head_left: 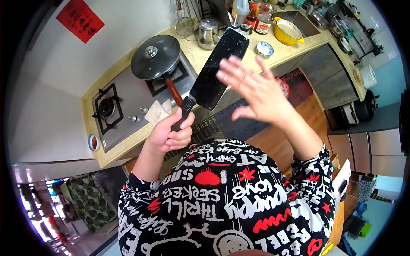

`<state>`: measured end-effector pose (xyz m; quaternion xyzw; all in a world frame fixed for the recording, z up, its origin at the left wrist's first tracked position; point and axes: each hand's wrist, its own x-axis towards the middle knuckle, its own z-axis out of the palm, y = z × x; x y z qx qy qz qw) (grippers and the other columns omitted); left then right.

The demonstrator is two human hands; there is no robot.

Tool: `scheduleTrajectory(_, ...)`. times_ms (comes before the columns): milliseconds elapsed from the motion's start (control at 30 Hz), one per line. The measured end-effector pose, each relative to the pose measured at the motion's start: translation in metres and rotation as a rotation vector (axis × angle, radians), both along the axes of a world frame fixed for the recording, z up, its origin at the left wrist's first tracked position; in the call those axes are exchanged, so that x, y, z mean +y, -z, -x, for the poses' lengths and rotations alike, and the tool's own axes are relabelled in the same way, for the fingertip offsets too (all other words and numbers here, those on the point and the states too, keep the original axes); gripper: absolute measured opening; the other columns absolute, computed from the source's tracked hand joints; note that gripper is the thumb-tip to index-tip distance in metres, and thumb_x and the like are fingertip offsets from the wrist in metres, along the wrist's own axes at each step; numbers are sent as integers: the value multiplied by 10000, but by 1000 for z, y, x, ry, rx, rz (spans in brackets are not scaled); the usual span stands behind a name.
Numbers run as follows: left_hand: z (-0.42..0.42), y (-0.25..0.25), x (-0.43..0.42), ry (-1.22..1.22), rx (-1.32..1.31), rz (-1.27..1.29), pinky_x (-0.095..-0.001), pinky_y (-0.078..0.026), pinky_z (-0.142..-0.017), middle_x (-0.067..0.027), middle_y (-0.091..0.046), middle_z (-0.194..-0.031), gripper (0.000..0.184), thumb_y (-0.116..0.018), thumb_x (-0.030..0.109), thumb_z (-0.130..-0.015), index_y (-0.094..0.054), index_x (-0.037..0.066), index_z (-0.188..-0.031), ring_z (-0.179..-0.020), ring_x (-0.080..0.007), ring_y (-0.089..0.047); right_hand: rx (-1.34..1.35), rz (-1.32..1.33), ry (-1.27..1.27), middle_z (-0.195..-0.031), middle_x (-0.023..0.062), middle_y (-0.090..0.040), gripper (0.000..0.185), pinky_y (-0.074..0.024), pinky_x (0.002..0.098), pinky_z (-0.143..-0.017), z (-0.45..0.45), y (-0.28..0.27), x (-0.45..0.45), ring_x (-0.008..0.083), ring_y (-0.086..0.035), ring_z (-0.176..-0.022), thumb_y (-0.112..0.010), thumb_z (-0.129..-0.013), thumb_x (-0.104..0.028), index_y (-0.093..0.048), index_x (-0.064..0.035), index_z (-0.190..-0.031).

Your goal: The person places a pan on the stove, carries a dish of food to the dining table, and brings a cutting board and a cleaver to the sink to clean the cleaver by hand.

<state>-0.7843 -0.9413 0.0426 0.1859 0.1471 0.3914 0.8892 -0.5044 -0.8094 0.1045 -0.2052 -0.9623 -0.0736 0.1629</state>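
Note:
My left hand (173, 134) is wrapped around the black handle of a cleaver (218, 70). Its wide dark blade points up and away from me, with small pale specks scattered over it. To the right of the blade is my right hand (254, 89), fingers spread and slightly blurred. The fingertips overlap the blade's edge in view; whether they touch it I cannot tell. Behind the cleaver, a lidded frying pan (145, 62) with a brown handle sits on the gas stove (132, 100). A folded pale cloth (157, 113) lies at the stove's front, just beyond my left hand.
On the counter stand a metal pot (208, 34), a sauce bottle (251, 17), a blue-and-white bowl (265, 49) and a yellow pot (287, 34). A sink (305, 27) lies behind them. A small dish (93, 142) rests at the counter's left end. A dark mat (299, 83) covers part of the floor.

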Motion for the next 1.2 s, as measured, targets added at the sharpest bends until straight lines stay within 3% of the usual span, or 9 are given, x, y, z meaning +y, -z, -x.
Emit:
scheduleTrajectory(100, 5, 5, -1, 12, 23, 14, -171, -273, -343, 87, -341, -508, 457, -353, 513, -1082, -422, 114, -871, -368, -11, -320, 17, -73, 177, -1645, 36, -307, 936, -100, 530, -1241, -10, -6, 11, 193, -250, -1533, -469, -852, -747, -334, -172, -1578)
scheduleTrajectory(233, 4, 5, 0, 7, 54, 31, -167, -283, -345, 84, -352, -509, 453, -388, 515, -1073, -427, 107, -879, -369, -8, -335, -50, 89, -10, -1644, 34, -305, 838, -101, 539, -1240, -3, 11, -17, 189, -233, -1537, -468, -923, -683, -334, -177, -1577)
scheduleTrajectory(333, 5, 5, 0, 15, 102, 28, -165, -281, -348, 84, -356, -511, 451, -397, 515, -1071, -429, 107, -881, -370, -6, -331, 99, 13, 32, -1557, -10, -452, 560, -141, 584, -1211, -5, 8, -4, 194, -331, -1498, -653, -926, -439, -552, -216, -1430)
scheduleTrajectory(367, 5, 5, 0, 23, 115, 22, -164, -280, -348, 84, -357, -512, 451, -400, 515, -1070, -429, 107, -882, -370, -5, -330, 259, -14, 77, -1467, -26, -546, 389, -174, 611, -1183, -5, 3, 6, 227, -393, -1458, -728, -886, -286, -674, -266, -1271)
scheduleTrajectory(467, 3, 7, 1, 60, 82, -33, -169, -242, -352, 79, -352, -534, 439, -364, 496, -1086, -428, 114, -878, -391, -7, -297, 498, -61, 182, -1251, -30, -648, 211, -220, 622, -1136, -8, -2, 34, 275, -465, -1376, -785, -825, -214, -743, -274, -1023)
scheduleTrajectory(633, -1, 6, 2, 54, 90, -23, -167, -243, -351, 81, -351, -532, 440, -375, 498, -1082, -431, 112, -878, -392, -5, -305, 533, 124, 90, -1325, 105, -539, 400, -264, 553, -1129, 8, 2, 5, 390, -386, -1401, -899, -685, -288, -622, -145, -936)
scheduleTrajectory(767, 1, 5, 1, 51, 82, 10, -162, -246, -352, 84, -349, -528, 442, -379, 500, -1081, -430, 114, -871, -389, -4, -308, 671, -58, 191, -1355, 123, -527, 430, -276, 540, -1128, 0, 4, 33, 417, -377, -1403, -889, -704, -274, -596, -127, -982)
scheduleTrajectory(933, 5, 9, 1, 54, 54, -7, -162, -247, -350, 87, -352, -527, 444, -377, 504, -1080, -429, 118, -867, -387, -1, -309, 578, 145, 77, -1395, 115, -488, 414, -234, 603, -1138, 14, 5, 8, 411, -344, -1423, -872, -712, -246, -592, -153, -1003)
scheduleTrajectory(1200, 8, 7, -1, 41, 43, -4, -162, -246, -349, 84, -361, -527, 445, -380, 505, -1080, -427, 117, -868, -387, 0, -313, 586, 143, 65, -1403, 129, -484, 439, -249, 597, -1136, 15, 4, 11, 424, -348, -1412, -871, -713, -207, -592, -143, -1046)
